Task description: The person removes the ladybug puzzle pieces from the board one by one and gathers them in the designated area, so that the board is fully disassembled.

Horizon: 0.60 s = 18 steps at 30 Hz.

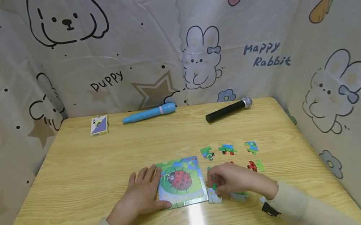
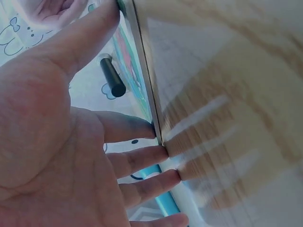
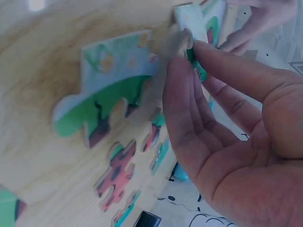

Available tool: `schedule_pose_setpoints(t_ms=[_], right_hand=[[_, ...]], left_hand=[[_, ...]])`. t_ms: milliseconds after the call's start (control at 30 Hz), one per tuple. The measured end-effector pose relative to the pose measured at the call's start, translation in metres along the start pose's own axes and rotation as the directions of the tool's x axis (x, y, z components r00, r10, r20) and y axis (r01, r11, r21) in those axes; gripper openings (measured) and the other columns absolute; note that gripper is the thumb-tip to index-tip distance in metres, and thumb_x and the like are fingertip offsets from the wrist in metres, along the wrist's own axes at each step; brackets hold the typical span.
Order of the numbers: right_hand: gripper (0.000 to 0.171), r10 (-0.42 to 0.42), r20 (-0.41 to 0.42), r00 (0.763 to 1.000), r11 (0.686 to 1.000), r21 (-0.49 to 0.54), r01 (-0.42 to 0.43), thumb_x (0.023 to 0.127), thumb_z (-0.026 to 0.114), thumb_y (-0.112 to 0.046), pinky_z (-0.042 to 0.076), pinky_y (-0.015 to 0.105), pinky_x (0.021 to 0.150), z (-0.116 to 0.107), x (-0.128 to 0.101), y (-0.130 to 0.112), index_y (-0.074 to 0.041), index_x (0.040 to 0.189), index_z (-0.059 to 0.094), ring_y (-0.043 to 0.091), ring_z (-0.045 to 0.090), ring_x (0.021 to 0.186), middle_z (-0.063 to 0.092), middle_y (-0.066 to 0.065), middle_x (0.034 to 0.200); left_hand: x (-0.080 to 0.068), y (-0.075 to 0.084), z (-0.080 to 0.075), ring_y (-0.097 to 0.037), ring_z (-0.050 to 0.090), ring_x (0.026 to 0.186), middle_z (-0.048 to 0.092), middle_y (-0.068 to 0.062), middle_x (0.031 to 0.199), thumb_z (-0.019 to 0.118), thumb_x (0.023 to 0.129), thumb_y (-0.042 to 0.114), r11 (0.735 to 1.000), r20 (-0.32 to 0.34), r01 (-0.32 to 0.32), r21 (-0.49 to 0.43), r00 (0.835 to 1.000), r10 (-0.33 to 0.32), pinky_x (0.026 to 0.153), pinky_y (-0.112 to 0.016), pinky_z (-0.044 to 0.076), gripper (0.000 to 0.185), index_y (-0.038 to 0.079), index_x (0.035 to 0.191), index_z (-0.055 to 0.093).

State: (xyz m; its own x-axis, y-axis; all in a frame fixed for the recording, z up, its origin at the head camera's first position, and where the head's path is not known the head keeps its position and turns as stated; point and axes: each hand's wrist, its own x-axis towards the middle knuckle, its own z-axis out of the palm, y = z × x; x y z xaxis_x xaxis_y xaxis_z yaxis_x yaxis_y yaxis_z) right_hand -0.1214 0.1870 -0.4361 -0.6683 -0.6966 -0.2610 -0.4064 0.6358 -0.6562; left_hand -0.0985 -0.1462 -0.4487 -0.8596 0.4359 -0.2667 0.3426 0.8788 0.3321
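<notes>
Green-edged puzzle piece pinched in my right hand, just right of the ladybird puzzle board on the bench. It looks light, thin and stiff, so I hold its edges. My left hand lies spread, steadying the board. Loose pieces wait beyond.

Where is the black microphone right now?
In the head view, the black microphone lies at the table's far edge, right of centre, beside the blue pen and beyond the loose puzzle pieces.
</notes>
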Motion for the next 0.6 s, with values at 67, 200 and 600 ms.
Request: schedule_pose_setpoints(t_ms=[67, 200, 600], right_hand=[[0.018, 0.004, -0.019, 1.000, 0.999, -0.034, -0.005, 0.090, 0.082, -0.007, 0.051, 0.019, 0.065, 0.003, 0.000, 0.000, -0.016, 0.101, 0.071, -0.001, 0.056, 0.070, 0.066, -0.006, 0.083], [0.016, 0.004, -0.048, 0.999, 0.995, -0.099, -0.008, 0.089, 0.080, -0.003, 0.049, 0.019, 0.064, 0.006, 0.003, -0.001, -0.015, 0.093, 0.071, -0.001, 0.052, 0.068, 0.065, -0.007, 0.080], [0.010, -0.038, -0.136, 0.990, 0.990, -0.142, 0.019, 0.095, 0.078, -0.013, 0.049, 0.018, 0.062, 0.000, -0.006, 0.001, -0.018, 0.091, 0.071, -0.003, 0.052, 0.067, 0.064, -0.013, 0.079]], left_hand=[[-0.001, 0.000, -0.001, -0.050, 0.029, 0.155, 0.029, -0.025, 0.170, 0.081, 0.081, 0.067, 1.000, -0.001, 0.000, -0.004, 1.000, 0.000, 0.119, -0.077, 0.024, 0.115, 0.000, 0.162, 0.035], [-0.004, -0.001, -0.004, -0.050, 0.030, 0.154, 0.029, -0.027, 0.169, 0.084, 0.079, 0.063, 1.000, -0.013, 0.013, -0.007, 1.000, -0.013, 0.118, -0.075, 0.029, 0.115, -0.001, 0.161, 0.036], [-0.010, -0.013, -0.011, -0.051, 0.030, 0.155, 0.028, -0.026, 0.170, 0.079, 0.086, 0.061, 0.999, -0.027, -0.015, -0.046, 1.000, 0.014, 0.121, -0.073, 0.027, 0.106, 0.003, 0.163, 0.035]])
